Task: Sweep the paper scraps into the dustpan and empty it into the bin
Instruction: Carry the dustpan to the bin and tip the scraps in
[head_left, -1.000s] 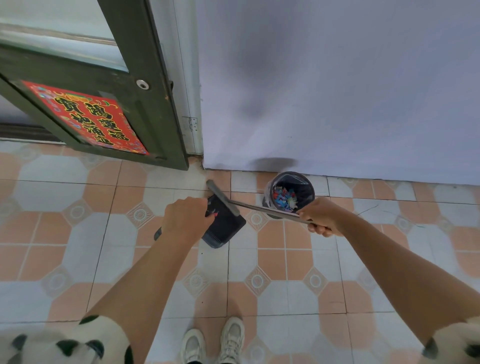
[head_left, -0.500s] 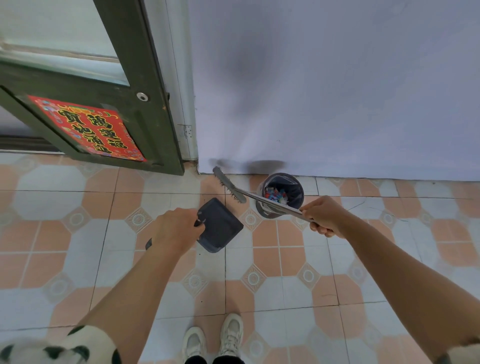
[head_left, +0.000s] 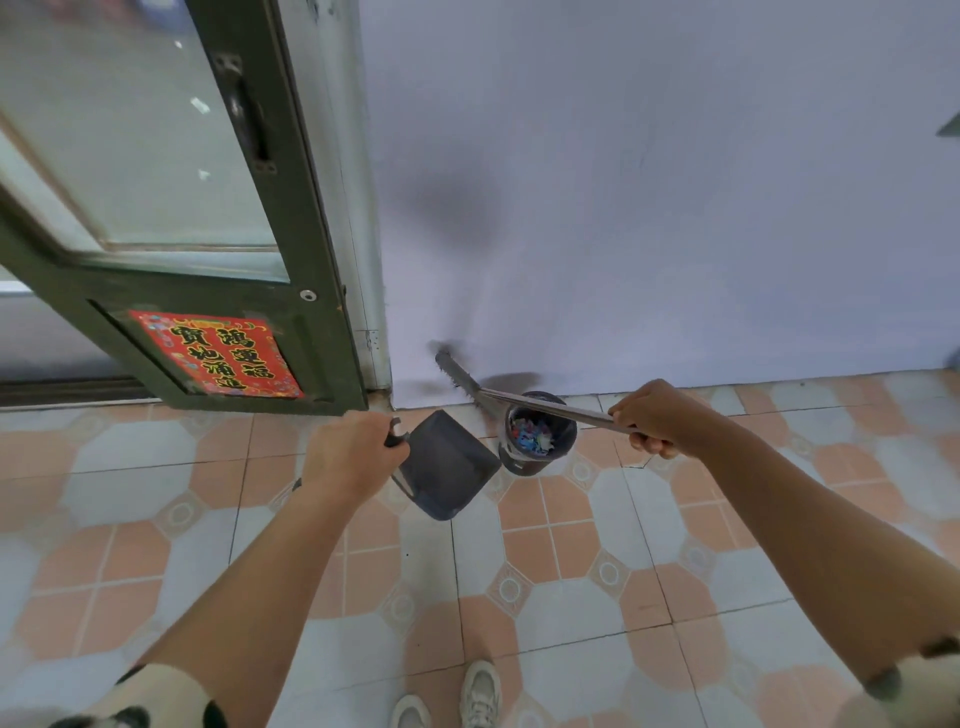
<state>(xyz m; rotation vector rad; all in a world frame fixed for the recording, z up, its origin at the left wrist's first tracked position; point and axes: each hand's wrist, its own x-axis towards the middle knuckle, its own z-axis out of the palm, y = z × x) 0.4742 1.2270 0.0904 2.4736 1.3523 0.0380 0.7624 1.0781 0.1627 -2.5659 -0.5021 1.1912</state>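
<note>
Tiled floor meets a pale wall, and the bin stands at its foot, holding coloured paper scraps. My left hand has its grip curled round the dustpan handle, pan just beside the bin. My right hand grips the brush handle, its head raised over the bin's far side, near a green door
</note>
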